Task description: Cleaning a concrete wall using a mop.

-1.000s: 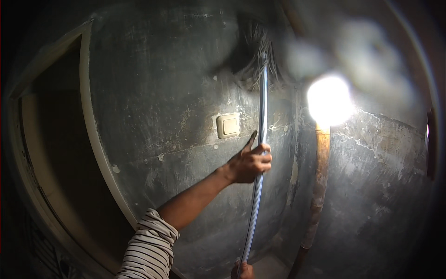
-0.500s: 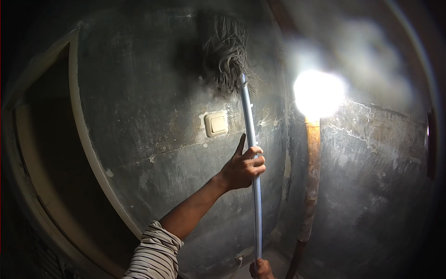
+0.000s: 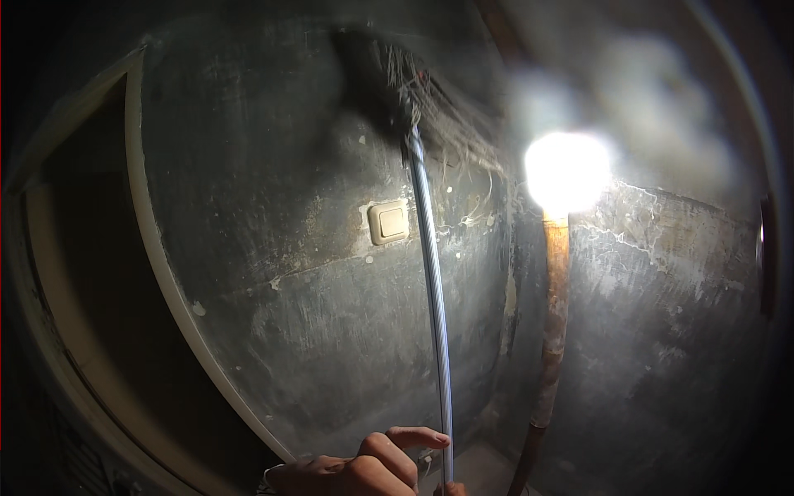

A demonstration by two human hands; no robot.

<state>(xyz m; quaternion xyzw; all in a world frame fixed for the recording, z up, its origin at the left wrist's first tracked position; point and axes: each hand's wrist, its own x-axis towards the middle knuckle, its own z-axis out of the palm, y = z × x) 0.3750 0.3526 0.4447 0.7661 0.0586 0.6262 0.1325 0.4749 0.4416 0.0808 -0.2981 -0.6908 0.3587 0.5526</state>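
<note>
A string mop is raised against the dark wall, its blue-grey handle (image 3: 431, 281) running nearly upright. The grey mop strands (image 3: 411, 87) are at the top, some fanning out to the right. My left hand (image 3: 372, 467) is low in the view, its fingers bent and loosened, one reaching sideways so its tip meets or nearly meets the handle. It is not wrapped around the handle. My right hand (image 3: 451, 489) is closed around the handle at the lower edge, mostly cut off by the frame.
A cream light switch (image 3: 389, 222) sits on the wall left of the handle. A glaring lamp (image 3: 568, 172) shines at the right, above a brown pole (image 3: 557, 322). A doorway frame (image 3: 153, 240) stands at the left. Patches of wall paint are peeling.
My left hand has come off the upper handle and dropped to the lower edge. The mop has shifted slightly left, its strands now flaring right. My right hand has sunk lower.
</note>
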